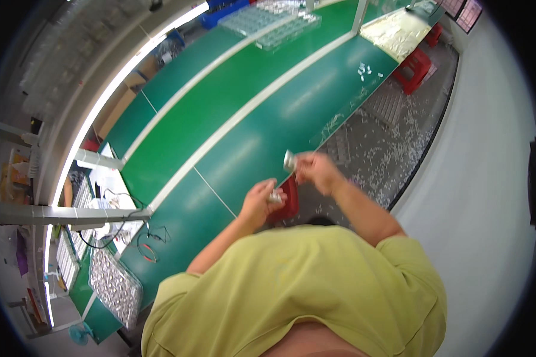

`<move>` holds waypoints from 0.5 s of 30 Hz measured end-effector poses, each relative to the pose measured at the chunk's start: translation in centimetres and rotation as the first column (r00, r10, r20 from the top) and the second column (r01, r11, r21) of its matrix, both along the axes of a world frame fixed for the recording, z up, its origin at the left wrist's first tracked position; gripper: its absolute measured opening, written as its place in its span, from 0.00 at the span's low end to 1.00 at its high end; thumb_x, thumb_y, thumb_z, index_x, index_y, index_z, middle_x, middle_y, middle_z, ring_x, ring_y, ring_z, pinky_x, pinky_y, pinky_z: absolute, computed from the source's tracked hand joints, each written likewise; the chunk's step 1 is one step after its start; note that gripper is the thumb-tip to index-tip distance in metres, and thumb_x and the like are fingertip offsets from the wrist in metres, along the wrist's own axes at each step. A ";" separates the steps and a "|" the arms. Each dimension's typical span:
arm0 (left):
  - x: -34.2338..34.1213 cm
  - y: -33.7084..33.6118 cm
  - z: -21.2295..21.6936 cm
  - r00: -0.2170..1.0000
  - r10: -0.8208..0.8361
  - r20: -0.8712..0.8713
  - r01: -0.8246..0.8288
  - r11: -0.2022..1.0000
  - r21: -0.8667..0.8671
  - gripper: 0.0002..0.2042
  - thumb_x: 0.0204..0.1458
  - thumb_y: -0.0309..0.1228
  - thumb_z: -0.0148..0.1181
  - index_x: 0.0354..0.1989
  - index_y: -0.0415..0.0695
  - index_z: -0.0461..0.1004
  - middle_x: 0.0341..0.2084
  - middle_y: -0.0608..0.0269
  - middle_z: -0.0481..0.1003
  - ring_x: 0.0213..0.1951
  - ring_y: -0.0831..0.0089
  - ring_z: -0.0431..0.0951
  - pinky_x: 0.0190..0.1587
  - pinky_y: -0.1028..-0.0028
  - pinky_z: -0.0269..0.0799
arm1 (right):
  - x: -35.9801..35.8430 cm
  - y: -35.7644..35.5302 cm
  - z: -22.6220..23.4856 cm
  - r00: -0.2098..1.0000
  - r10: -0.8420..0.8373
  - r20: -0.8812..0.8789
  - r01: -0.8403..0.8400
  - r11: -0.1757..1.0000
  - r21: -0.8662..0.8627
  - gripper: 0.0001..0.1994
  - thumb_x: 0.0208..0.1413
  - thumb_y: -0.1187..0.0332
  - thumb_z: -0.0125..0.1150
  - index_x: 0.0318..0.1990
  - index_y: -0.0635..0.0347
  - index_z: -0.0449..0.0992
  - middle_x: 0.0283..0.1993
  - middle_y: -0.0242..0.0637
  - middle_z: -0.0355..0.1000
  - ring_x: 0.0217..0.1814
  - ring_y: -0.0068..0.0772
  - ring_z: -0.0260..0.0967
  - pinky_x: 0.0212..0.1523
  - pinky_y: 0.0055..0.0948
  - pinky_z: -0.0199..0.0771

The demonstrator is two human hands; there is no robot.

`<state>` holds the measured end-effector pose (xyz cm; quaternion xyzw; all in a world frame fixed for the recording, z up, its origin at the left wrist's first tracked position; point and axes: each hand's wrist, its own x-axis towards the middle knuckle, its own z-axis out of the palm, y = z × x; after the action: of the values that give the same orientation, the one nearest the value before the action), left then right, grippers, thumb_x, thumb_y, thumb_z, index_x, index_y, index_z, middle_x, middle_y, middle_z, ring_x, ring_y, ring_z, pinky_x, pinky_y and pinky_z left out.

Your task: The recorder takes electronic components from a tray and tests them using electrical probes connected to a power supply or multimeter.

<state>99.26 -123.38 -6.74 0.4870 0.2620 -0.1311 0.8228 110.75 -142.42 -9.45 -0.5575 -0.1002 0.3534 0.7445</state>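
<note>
One pale piece (289, 160) sits pinched in my right hand (317, 172); left of it, my loosely curled left hand (256, 205) holds a second piece (275, 197), best steadied lightly

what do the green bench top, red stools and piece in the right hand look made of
Green bench top: probably rubber or laminate sheet, smooth, with soft reflections. Red stools: likely moulded plastic, evenly coloured, fairly smooth. Piece in the right hand: pale, slightly shiny, perhaps metal or plastic; too blurred to settle.

Centre: held piece (289, 160), pale sheen, material unclear. Green surface (250, 143): smooth, glossy. Lower centre: shirt (304, 279), matt cloth. Upper right: red stool (416, 70), plastic-looking.
</note>
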 end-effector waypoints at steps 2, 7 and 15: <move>2.0 0.3 -0.5 1.000 0.018 -0.009 -0.018 0.996 0.083 0.18 0.60 0.29 0.48 0.56 0.35 0.59 0.41 0.48 0.71 0.40 0.60 0.78 0.38 0.71 0.80 | 5.6 -0.6 0.6 0.982 -0.115 0.149 0.100 0.990 0.104 0.13 0.58 0.68 0.59 0.46 0.66 0.73 0.32 0.32 0.72 0.30 0.19 0.69 0.34 0.20 0.71; 6.3 1.3 -1.1 0.980 0.145 -0.134 -0.128 0.983 0.131 0.20 0.61 0.34 0.45 0.58 0.36 0.56 0.42 0.45 0.72 0.36 0.59 0.79 0.30 0.72 0.79 | 19.5 -0.3 -0.4 0.938 -0.284 0.196 0.264 0.956 0.126 0.12 0.51 0.71 0.64 0.41 0.66 0.73 0.31 0.31 0.72 0.30 0.20 0.69 0.30 0.20 0.71; 14.5 -0.5 -2.6 0.806 0.525 -0.274 -0.508 0.850 0.135 0.10 0.59 0.29 0.45 0.43 0.34 0.61 0.37 0.47 0.73 0.36 0.59 0.78 0.32 0.71 0.80 | 46.7 7.6 -6.9 0.881 -0.175 0.440 0.291 0.933 -0.213 0.09 0.47 0.72 0.66 0.33 0.61 0.71 0.26 0.33 0.70 0.28 0.23 0.67 0.28 0.24 0.69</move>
<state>113.78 -123.87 -9.37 0.3941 0.5100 0.0326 0.7639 157.42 -134.79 -16.37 -0.7246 -0.1376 0.1445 0.6596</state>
